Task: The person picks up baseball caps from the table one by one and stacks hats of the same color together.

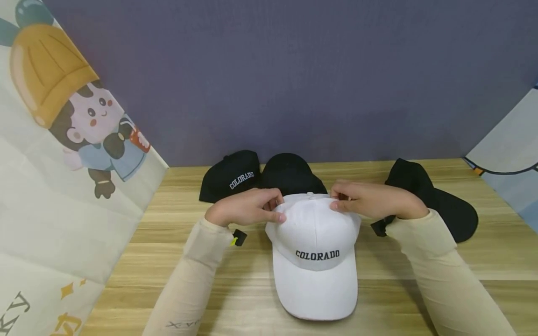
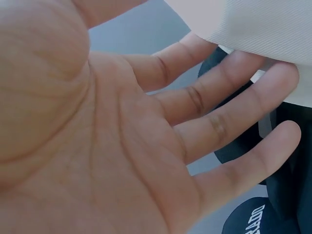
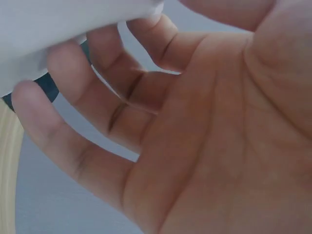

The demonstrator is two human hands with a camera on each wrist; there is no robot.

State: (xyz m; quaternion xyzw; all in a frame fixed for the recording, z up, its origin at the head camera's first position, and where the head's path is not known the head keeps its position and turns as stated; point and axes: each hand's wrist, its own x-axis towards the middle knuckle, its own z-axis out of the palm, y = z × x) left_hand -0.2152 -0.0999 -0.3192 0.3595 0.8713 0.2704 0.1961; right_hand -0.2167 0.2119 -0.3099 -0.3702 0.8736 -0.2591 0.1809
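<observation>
Wood-grain tabletop (image 1: 168,261) lies below the white cap (image 1: 315,233) between the hands (image 1: 245,205) (image 1: 374,199), both pinching its crown.

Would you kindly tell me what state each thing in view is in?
White COLORADO baseball cap, pinched at the crown, brim toward the camera.
Left grip, pinching the white cap.
Right grip, pinching the white cap's other side.
Black COLORADO cap, on the table, lettering slanted.
Middle black cap, partly hidden behind the white one.
Far-right black cap, on the table, brim pointing right, partly hidden by the right arm.
</observation>
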